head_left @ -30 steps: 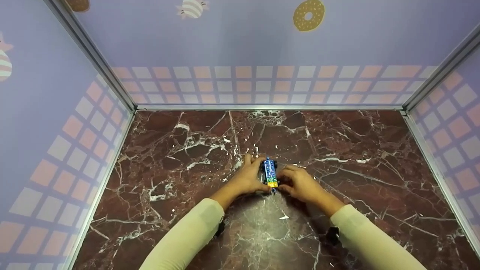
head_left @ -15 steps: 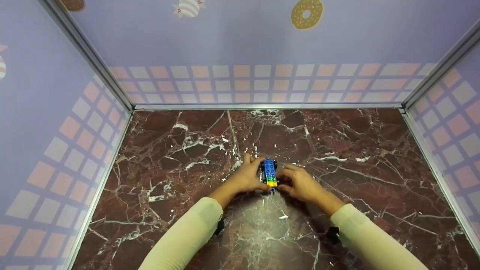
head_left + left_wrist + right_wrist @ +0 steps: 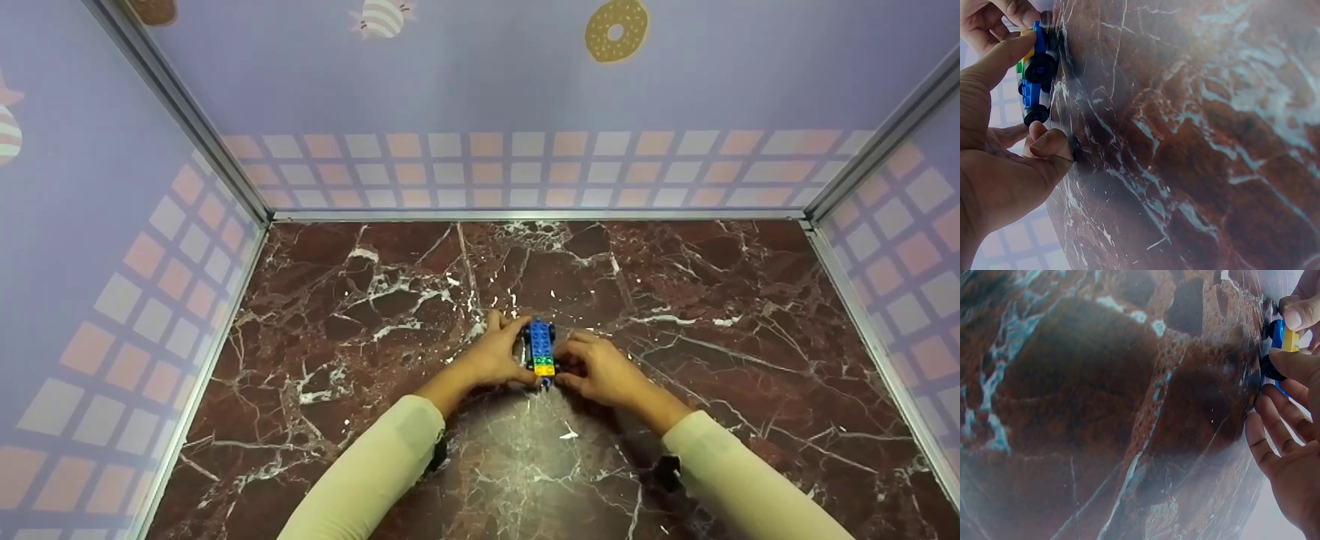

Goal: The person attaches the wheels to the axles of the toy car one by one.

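A small toy car (image 3: 541, 345) built of plastic bricks stands on the marbled surface. It has a long blue studded base, black wheels, and green and yellow bricks at its near end. My left hand (image 3: 493, 357) holds it from the left, thumb at the near end and index finger by the far wheel. From the right, my right hand (image 3: 604, 369) has its thumb and index finger at the near wheel beside the yellow brick (image 3: 1291, 338). The other right fingers (image 3: 1264, 444) spread loosely near the surface. Part of the car's underside is hidden by the fingers.
Dark red marbled tabletop (image 3: 712, 300) with white veins surrounds the hands. A purple back wall (image 3: 480, 90) with checks and sweets printed on it rises behind, and a similar left wall (image 3: 97, 247) and right wall (image 3: 922, 202) stand at the sides, edged by metal strips.
Both hands keep nearly the same place. The toy car has shifted very slightly toward me, and the bright glare on its studs has faded.
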`<state>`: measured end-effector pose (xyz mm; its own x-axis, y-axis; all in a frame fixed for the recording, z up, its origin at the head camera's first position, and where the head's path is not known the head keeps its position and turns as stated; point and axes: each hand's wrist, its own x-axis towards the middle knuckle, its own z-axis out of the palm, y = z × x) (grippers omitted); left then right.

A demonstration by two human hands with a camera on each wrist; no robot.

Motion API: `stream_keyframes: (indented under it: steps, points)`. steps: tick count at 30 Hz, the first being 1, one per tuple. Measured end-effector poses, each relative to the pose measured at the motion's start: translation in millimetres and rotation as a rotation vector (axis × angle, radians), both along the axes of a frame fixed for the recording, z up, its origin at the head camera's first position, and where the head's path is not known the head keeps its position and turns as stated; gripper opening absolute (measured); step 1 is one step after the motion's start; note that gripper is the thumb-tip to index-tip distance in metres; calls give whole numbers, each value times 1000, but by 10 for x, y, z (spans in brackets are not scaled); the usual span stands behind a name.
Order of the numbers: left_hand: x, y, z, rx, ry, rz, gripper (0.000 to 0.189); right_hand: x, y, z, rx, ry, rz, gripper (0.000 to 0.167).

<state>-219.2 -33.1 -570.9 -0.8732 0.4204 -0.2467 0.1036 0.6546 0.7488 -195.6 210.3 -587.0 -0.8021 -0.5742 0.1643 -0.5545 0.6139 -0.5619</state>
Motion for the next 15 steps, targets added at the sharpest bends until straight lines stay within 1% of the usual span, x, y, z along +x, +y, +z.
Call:
stream_keyframes:
  steps: [4,7,9,11,13,15]
  points:
    - [-9,-16,-8,19,10,-7,121,-9,17,-2,-10,3,3,32]
    - [-6,-35,-22,19,29,-7,121,-7,42,-9,-8,-13,-4,37]
    - [-1,-55,-34,-3,57,-7,120,0,69,-10,-5,-24,-11,41]
    - [5,-80,-41,-33,93,-3,118,12,105,-5,11,-14,-26,46]
    - [5,-110,-48,-80,143,6,116,29,145,13,35,0,-60,54]
    - [9,-147,-45,-118,182,19,115,51,191,31,72,30,-107,67]
